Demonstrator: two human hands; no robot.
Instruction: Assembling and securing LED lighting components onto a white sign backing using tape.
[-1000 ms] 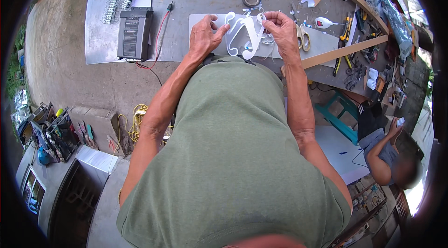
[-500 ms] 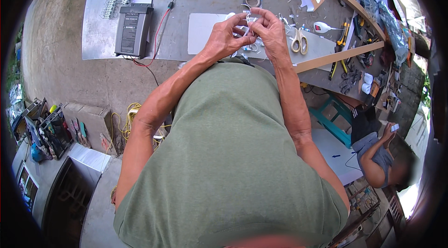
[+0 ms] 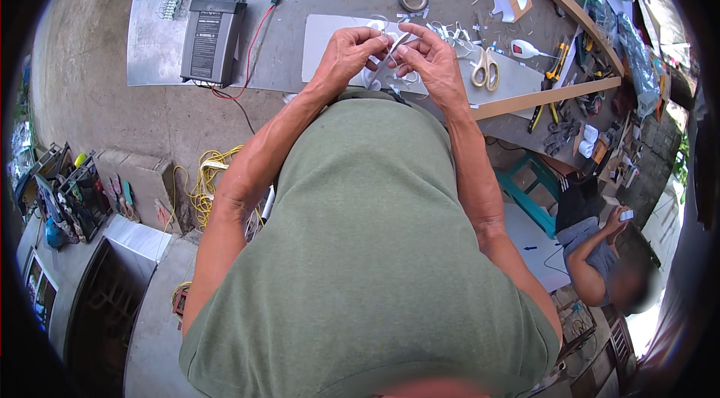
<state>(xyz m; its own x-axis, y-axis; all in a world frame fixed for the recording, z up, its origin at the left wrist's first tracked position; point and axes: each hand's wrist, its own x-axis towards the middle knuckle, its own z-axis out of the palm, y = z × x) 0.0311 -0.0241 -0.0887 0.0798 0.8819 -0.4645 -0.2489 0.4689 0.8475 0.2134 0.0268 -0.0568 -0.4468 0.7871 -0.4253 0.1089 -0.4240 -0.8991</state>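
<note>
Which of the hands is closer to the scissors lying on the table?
The right hand. It is just left of the scissors, with only a small gap. The left hand is farther away, beyond the right hand; both hold a white cut-out piece.

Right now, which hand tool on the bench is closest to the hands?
The scissors with pale handles, lying just beside the right hand. The yellow-handled pliers lie farther right, near the wooden strip. Both hands pinch a small white cutout.
</note>
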